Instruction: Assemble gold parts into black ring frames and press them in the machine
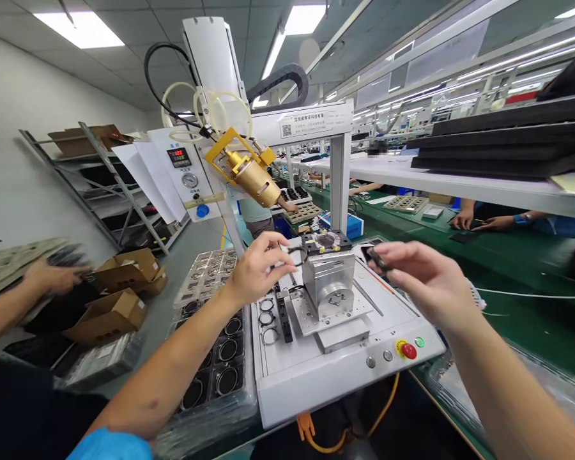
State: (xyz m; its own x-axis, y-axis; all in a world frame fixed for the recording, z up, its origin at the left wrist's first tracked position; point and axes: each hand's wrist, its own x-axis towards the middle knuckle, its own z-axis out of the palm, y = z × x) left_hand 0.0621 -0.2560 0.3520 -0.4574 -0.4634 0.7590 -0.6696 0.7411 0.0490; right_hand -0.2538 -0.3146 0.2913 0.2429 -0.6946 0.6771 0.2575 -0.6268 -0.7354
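My left hand (261, 268) pinches a thin black ring (297, 255) just above the far side of a white benchtop dispensing machine (345, 377). My right hand (424, 281) holds a small black part (377, 259) between its fingertips, to the right of an aluminium rotary fixture (328, 278). A black holder (326, 243) sits on top of that fixture, close to both hands and touching neither. Several loose rings (267, 318) lie on the machine's plate below my left hand. A gold dispensing head (252, 179) hangs above.
A plastic tray of black rings (215, 358) lies left of the machine. Beyond it, a co-worker's hand (52, 278) grips stacked trays near cardboard boxes (122, 271). Black foam trays (508, 137) fill a white shelf at right, with another person's hands (483, 222) on the green bench beyond.
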